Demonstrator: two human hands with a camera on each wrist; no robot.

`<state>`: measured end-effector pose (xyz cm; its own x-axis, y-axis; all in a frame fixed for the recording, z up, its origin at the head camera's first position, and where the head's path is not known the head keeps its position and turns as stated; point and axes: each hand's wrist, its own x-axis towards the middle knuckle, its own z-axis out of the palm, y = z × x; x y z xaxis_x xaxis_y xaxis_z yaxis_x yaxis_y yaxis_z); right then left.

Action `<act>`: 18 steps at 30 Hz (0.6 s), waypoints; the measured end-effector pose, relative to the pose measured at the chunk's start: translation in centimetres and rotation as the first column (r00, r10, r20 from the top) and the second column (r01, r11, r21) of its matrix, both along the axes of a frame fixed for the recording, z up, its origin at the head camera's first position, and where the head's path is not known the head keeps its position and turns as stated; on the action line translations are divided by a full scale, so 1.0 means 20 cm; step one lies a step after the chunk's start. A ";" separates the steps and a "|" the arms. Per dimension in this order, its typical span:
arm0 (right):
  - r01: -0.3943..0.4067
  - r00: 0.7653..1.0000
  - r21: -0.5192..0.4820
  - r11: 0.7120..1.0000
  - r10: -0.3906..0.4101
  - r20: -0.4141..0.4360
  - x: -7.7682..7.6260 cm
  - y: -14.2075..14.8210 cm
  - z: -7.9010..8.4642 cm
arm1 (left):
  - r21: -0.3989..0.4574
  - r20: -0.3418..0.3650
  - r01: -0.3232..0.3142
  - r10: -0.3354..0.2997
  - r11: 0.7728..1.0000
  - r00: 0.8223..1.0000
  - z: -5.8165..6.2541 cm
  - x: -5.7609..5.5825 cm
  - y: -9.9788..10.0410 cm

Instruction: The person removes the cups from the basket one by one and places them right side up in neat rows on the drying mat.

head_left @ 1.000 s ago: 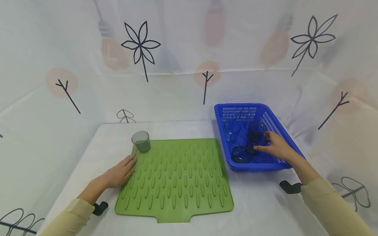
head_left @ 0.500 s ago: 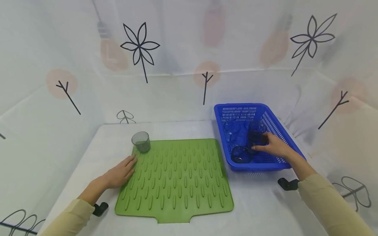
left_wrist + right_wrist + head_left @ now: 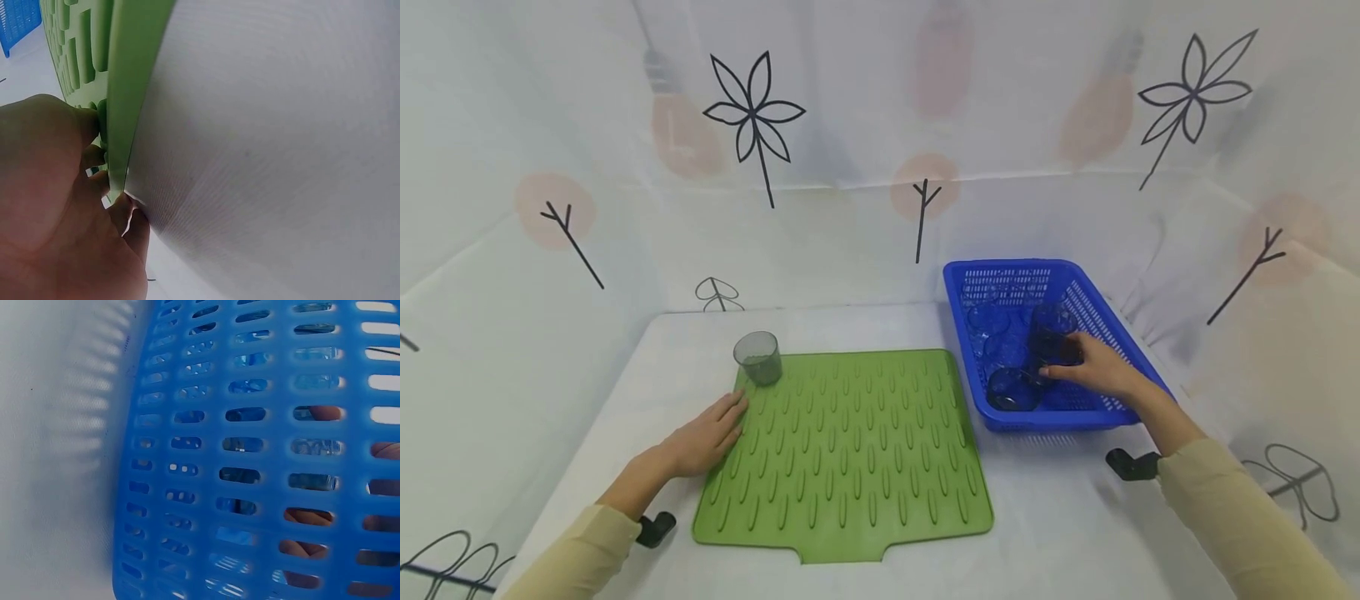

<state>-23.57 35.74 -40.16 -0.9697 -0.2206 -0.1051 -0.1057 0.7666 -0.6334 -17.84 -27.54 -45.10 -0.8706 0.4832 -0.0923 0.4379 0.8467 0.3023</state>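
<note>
Mat (image 3: 850,457): left hand (image 3: 703,439) relaxed, gripping nothing, nine-o'clock edge, perhaps steadying; grey glass (image 3: 760,360), eleven o'clock. Basket (image 3: 1052,420), two o'clock: right hand (image 3: 1096,367) curled round dark glass (image 3: 1062,350), seemingly for secure hold.

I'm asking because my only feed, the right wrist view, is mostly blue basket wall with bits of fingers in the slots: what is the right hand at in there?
Observer: The right hand has its thumb and fingers around a dark-tinted drinking glass.
Operator: Thanks. And the other one, which never enters my picture?
Observer: The left hand rests at the left edge of a green ridged mat.
Operator: Does anything made of glass stand outside the blue basket?
Observer: Yes, a gray-tinted tumbler stands at the mat's far left corner.
</note>
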 end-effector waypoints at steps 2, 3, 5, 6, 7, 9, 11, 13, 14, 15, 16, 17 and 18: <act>0.004 1.000 -0.014 1.000 -0.004 0.001 0.00 0.00 0.00 | 0.007 -0.003 0.000 0.000 1.000 1.000 0.00 0.00 0.00; 0.006 1.000 -0.018 1.000 -0.006 0.002 0.00 0.00 0.01 | 0.010 -0.003 0.000 0.000 1.000 1.000 0.00 0.00 0.00; 0.009 1.000 -0.014 1.000 -0.009 -0.004 0.00 0.01 0.01 | 0.016 -0.008 0.003 -0.003 1.000 1.000 0.00 0.00 -0.01; 0.010 1.000 -0.010 1.000 -0.010 -0.009 0.01 0.01 0.01 | 0.019 -0.010 0.006 -0.006 1.000 1.000 0.00 0.00 -0.01; 0.012 1.000 -0.004 1.000 -0.012 -0.012 0.01 0.02 0.01 | 0.017 -0.012 0.008 -0.008 1.000 1.000 0.00 0.00 -0.01; 0.021 1.000 0.008 1.000 -0.020 -0.014 0.01 0.02 0.02 | 0.014 -0.006 0.007 -0.007 1.000 1.000 0.01 0.00 0.00; 0.030 0.999 0.017 0.999 -0.030 -0.012 0.02 0.02 0.03 | 0.008 0.005 0.002 -0.002 1.000 1.000 0.02 0.00 0.00; 0.036 0.999 0.017 0.999 -0.036 -0.005 0.03 0.02 0.04 | 0.001 0.012 0.000 0.000 1.000 1.000 0.02 0.00 0.00; 0.039 0.999 0.014 0.999 -0.039 0.000 0.03 0.02 0.04 | 0.001 0.015 -0.002 0.002 1.000 1.000 0.02 0.00 0.00; 0.038 0.999 0.012 0.999 -0.038 0.001 0.03 0.02 0.05 | 0.002 0.018 -0.004 0.004 1.000 1.000 0.03 0.00 0.00; 0.038 0.999 0.011 0.999 -0.038 0.000 0.03 0.02 0.05 | 0.002 0.021 -0.006 0.006 1.000 1.000 0.03 0.00 0.00; 0.038 0.999 0.010 0.999 -0.038 -0.001 0.04 0.02 0.06 | 0.004 0.021 -0.006 0.006 1.000 1.000 0.03 0.00 0.01; 0.038 0.999 0.009 0.999 -0.038 -0.006 0.04 0.02 0.06 | 0.001 0.018 -0.004 0.004 1.000 1.000 0.03 0.00 0.01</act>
<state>-22.78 36.15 -38.94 -0.9779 -0.1829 -0.1017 -0.0800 0.7760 -0.6256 -17.74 -27.38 -44.58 -0.8707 0.4800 -0.1073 0.4291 0.8479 0.3113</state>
